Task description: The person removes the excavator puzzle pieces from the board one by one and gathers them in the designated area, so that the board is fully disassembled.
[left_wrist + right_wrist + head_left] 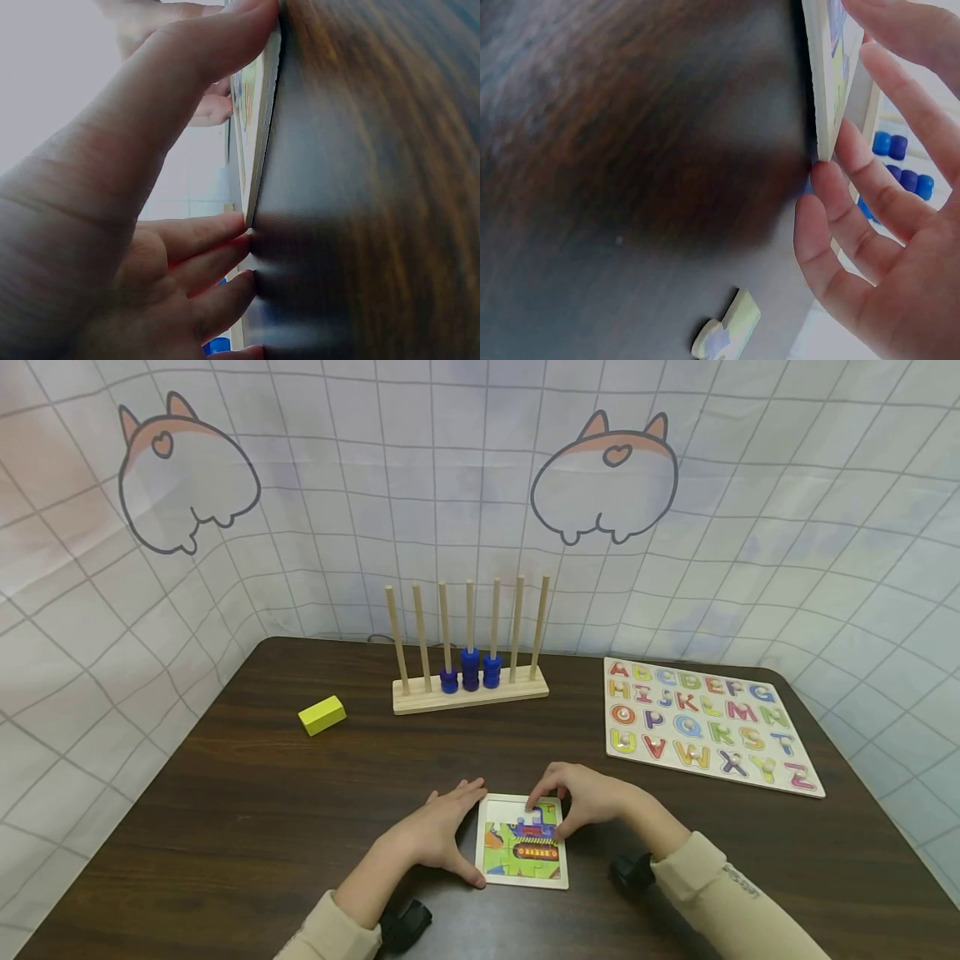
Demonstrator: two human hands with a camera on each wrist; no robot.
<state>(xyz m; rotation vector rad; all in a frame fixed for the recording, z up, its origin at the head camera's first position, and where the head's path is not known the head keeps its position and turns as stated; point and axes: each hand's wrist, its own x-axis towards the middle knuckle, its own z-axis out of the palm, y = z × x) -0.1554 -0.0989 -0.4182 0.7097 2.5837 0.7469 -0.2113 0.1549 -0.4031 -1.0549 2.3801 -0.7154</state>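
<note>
Puzzle tray [525, 883] lay in front of the peg rack [495, 695] in the head view, left hand [431, 831] at its left edge, right hand [596, 795] bent over its right. The left wrist view showed thumb and fingers apart, touching the tray's rim; from the right wrist view, any pinch could not be told.

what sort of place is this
Probably a play or learning corner: a jigsaw puzzle, an alphabet board and a pegged stand with blue rings sit on the dark tabletop.
</note>
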